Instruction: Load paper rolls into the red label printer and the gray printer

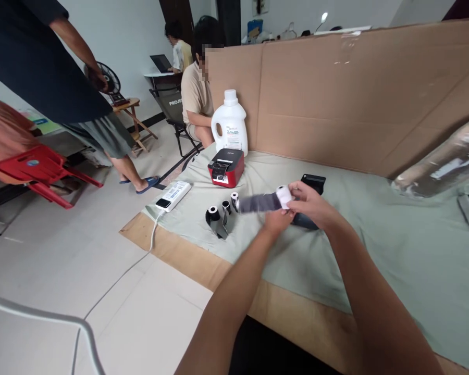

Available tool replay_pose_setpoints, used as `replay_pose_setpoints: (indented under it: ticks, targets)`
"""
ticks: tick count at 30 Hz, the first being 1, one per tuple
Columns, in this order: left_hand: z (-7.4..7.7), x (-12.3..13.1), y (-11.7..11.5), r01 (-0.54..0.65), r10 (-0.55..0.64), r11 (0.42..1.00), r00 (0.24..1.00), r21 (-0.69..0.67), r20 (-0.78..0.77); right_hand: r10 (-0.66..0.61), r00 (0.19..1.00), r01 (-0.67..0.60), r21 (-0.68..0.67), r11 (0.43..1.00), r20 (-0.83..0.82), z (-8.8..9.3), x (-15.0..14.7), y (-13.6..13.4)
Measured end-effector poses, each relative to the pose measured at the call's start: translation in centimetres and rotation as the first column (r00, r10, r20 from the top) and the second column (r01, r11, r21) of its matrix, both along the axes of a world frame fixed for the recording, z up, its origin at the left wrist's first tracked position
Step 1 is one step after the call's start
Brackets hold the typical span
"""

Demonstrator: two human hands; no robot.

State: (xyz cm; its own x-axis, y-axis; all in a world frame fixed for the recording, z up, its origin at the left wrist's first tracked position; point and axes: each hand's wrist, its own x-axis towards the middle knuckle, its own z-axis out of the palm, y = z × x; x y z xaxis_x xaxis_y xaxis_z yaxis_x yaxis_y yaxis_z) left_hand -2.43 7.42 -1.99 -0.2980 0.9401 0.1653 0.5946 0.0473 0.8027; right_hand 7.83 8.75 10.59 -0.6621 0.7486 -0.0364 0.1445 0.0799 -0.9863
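Between my two hands is a small white roll (pixel 283 198), with a dark ribbon (pixel 260 202) trailing off to the left. My right hand (pixel 308 203) pinches the roll from the right with thumb and fingers. From below, the closed fingers of my left hand (pixel 278 221) hold its lower end; they are partly blurred. The ribbon's far end reaches a small roll with a white core (pixel 235 197). Beside that lie a black ribbon roll (pixel 213 212) and a thinner roll (pixel 226 206), joined by a loose dark strip. Behind my right hand sits a black device (pixel 313 183), partly hidden.
A red and black label printer (pixel 234 169) and a white jug (pixel 230 125) stand farther back on the green cloth (pixel 375 224). A power strip (pixel 174 196) lies at the left edge. Cardboard (pixel 336 99) walls the back. A wrapped bundle (pixel 445 156) lies right. People are nearby.
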Motion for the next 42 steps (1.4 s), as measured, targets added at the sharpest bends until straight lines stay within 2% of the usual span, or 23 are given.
replay_pose_setpoints:
  ticks: [2, 5, 8, 11, 15, 19, 21, 23, 26, 28, 32, 35, 38, 42]
  targets:
    - [-0.1, -0.4, 0.1, 0.003, -0.003, 1.000, 1.000, 0.024, -0.010, -0.088, 0.992, 0.083, -0.063, 0.995, -0.095, 0.3, 2.4, 1.1]
    - [0.1, -0.8, 0.1, -0.026, 0.023, 0.989, 0.999, 0.145, 0.023, -0.184, 0.975, 0.174, -0.088, 0.981, -0.125, -0.1, 5.0, 2.7]
    - [0.5, -0.7, -0.1, -0.007, -0.027, 0.954, 0.994, 0.300, 0.110, -0.237, 0.967, 0.232, -0.062, 0.971, -0.089, -1.0, 6.4, 3.8]
    - [0.9, -0.3, -0.5, 0.040, -0.104, 0.918, 0.984, 0.394, 0.143, -0.261, 0.963, 0.260, -0.026, 0.965, -0.073, -1.9, 6.7, 4.6]
    - [1.2, 0.6, -0.9, 0.070, -0.128, 0.928, 0.982, 0.366, 0.138, -0.204, 0.977, 0.210, 0.118, 0.970, -0.065, -3.4, 6.5, 5.2]
    - [1.2, 1.0, -1.0, 0.100, -0.190, 0.932, 0.953, 0.348, 0.235, -0.123, 0.991, 0.099, 0.293, 0.951, 0.062, -4.2, 7.1, 5.5]
    - [1.0, 0.9, -0.8, 0.091, -0.206, 0.921, 0.940, 0.379, 0.274, -0.102, 0.987, 0.057, 0.323, 0.945, 0.124, -4.1, 7.8, 5.7]
    - [0.7, 0.8, -0.7, 0.065, -0.190, 0.914, 0.941, 0.401, 0.281, -0.055, 0.981, -0.003, 0.297, 0.955, 0.186, -3.6, 8.6, 5.8]
    - [0.2, 0.6, -0.5, 0.061, -0.175, 0.910, 0.954, 0.410, 0.244, 0.055, 0.976, -0.097, 0.191, 0.977, 0.212, -3.0, 9.6, 6.0]
    - [0.0, 0.6, -0.5, 0.070, -0.167, 0.912, 0.964, 0.405, 0.209, 0.068, 0.982, -0.097, 0.167, 0.981, 0.174, -2.7, 9.7, 6.1]
    - [-0.1, 0.5, -0.6, 0.030, -0.111, 0.926, 0.974, 0.376, 0.197, -0.022, 0.993, -0.007, 0.244, 0.970, 0.116, -2.9, 9.1, 6.0]
    - [0.0, 0.3, -0.5, 0.050, -0.126, 0.922, 0.976, 0.383, 0.176, -0.046, 0.986, -0.003, 0.286, 0.958, 0.163, -3.4, 8.4, 6.1]
    - [0.2, 0.4, -0.5, 0.093, -0.117, 0.907, 0.993, 0.412, 0.032, -0.115, 0.968, 0.031, 0.354, 0.935, 0.221, -4.2, 7.9, 6.5]
    - [0.6, 1.0, -0.7, 0.144, -0.044, 0.897, 0.970, 0.419, -0.239, -0.284, 0.926, 0.119, 0.518, 0.847, 0.250, -5.1, 7.6, 7.1]
